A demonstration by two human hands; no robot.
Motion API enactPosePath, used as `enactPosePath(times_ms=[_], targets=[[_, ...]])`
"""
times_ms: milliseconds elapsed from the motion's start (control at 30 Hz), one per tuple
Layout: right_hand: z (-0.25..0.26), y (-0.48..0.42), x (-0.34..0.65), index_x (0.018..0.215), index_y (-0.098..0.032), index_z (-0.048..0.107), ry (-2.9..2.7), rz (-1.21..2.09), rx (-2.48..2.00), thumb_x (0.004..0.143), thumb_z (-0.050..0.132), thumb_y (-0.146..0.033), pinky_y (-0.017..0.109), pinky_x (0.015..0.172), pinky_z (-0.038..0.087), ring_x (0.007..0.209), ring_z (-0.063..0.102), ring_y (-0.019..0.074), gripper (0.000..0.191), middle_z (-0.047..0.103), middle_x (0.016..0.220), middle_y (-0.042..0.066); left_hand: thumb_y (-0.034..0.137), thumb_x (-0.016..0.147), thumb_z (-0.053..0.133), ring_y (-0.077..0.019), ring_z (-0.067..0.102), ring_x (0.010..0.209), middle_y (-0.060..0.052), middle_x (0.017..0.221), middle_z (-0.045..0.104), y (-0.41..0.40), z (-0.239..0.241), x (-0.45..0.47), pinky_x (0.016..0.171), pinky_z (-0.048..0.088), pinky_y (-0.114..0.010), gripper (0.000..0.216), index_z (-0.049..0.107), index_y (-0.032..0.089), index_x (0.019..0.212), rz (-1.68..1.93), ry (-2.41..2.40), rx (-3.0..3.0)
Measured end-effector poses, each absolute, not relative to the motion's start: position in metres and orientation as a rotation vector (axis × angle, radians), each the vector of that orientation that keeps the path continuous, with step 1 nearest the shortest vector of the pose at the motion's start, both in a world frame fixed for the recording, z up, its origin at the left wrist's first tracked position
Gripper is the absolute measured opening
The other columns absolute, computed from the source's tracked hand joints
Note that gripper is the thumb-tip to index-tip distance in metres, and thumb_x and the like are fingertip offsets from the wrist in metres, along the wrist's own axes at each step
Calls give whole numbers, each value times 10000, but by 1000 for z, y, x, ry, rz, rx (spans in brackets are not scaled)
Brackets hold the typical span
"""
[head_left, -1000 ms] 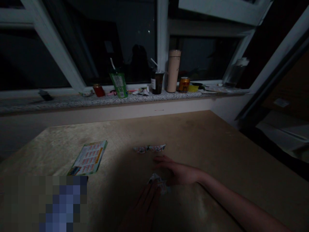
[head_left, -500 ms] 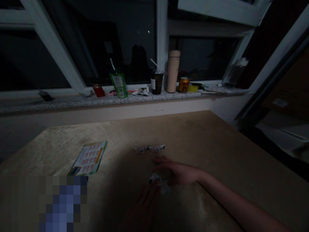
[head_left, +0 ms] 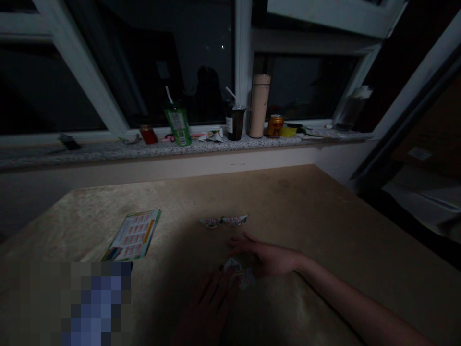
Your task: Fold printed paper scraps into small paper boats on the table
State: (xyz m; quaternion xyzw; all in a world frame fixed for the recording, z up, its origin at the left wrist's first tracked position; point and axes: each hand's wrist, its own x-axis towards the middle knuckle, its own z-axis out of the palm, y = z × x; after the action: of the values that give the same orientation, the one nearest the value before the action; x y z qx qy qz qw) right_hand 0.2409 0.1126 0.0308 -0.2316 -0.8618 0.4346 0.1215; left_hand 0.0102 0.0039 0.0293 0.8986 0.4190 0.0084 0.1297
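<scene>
On the brown tabletop point(head_left: 295, 206), a crumpled whitish printed wrapper or paper point(head_left: 245, 278) lies between my hands. My left hand point(head_left: 211, 305), dim in shadow, rests flat with its fingers spread, the fingertips on or against the wrapper's left side. To the right, my right hand point(head_left: 268, 259) is open and low over the table. Its fingers point left, and its thumb side is close to the wrapper; I cannot tell whether they touch. Beyond both hands lie two small folded printed pieces, a left one point(head_left: 212, 222) and a right one point(head_left: 235, 220), end to end.
A printed card or booklet point(head_left: 134, 235) lies on the table's left. Behind, the granite sill point(head_left: 205, 148) holds a red jar point(head_left: 148, 135), a green cup point(head_left: 177, 126), a dark cup point(head_left: 235, 125), a pink flask point(head_left: 260, 105) and a gold can point(head_left: 275, 126).
My left hand has shifted slightly, its fingers now a little more spread beside the wrapper. My right hand's fingers have moved slightly left; the other things stay put.
</scene>
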Motion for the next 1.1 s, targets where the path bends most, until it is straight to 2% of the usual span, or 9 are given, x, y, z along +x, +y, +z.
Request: enactPosePath(times_ms=[100,200,300,433,600,733,800,933,1100], targets=[[29,111,239,1348,-243,464,-2539,1218,-672,690,685,-42,502,1136,-11,1402,208,241,723,312,1498,101,392,850,617,-382,204,1357,-112,1505,178,3,27,8,1049,284,-557,685,316,262,1451,44,1307,2592],[29,110,239,1349,-255,463,-2555,1185,-675,684,697,-55,500,1137,-4,1402,208,243,733,304,1502,95,499,789,681,-447,132,1347,-128,1513,174,4,21,8,1013,237,-651,748,344,313,1431,26,1388,2586],[29,110,239,1351,-254,463,-2557,1164,-673,688,695,-61,507,1135,6,1400,212,252,729,307,1501,93,560,759,690,-473,114,1337,-152,1508,207,6,17,10,984,140,-721,765,364,334,1414,-39,1456,2568],[32,109,238,1342,-242,479,-2563,1168,-699,675,713,-75,513,1133,13,1396,220,261,726,315,1496,107,556,799,655,-468,128,1339,-146,1506,229,7,19,12,972,97,-740,702,375,344,1406,-50,1469,2558],[33,106,237,1345,-249,472,-2556,1159,-724,683,706,-93,507,1135,18,1394,229,257,719,323,1493,98,471,829,644,-436,154,1357,-112,1518,208,6,28,11,1003,102,-714,662,377,323,1417,49,1408,2592],[31,105,236,1348,-241,466,-2526,1135,-716,674,708,-116,511,1134,24,1385,252,264,727,351,1478,104,300,873,554,-341,288,1349,-70,1476,346,9,25,8,1078,148,-614,531,431,256,1387,250,1426,2565],[29,105,236,1344,-231,470,-2511,1129,-717,664,710,-121,508,1135,30,1385,251,267,729,356,1475,107,260,877,514,-305,383,1304,-56,1426,441,13,19,4,1095,216,-548,505,434,247,1376,415,1460,2488],[24,103,236,1354,-219,452,-2444,1128,-758,638,722,-122,496,1138,49,1376,269,273,771,393,1451,113,231,856,508,-256,519,1186,-40,1304,564,21,6,-2,1011,413,-441,431,507,253,1287,654,1505,2187],[19,97,236,1377,-218,416,-2324,1111,-835,610,706,-82,481,1140,95,1334,341,280,831,470,1383,101,201,831,508,-237,545,1150,-33,1257,588,25,9,0,974,450,-400,345,592,246,1162,776,1443,1930]])
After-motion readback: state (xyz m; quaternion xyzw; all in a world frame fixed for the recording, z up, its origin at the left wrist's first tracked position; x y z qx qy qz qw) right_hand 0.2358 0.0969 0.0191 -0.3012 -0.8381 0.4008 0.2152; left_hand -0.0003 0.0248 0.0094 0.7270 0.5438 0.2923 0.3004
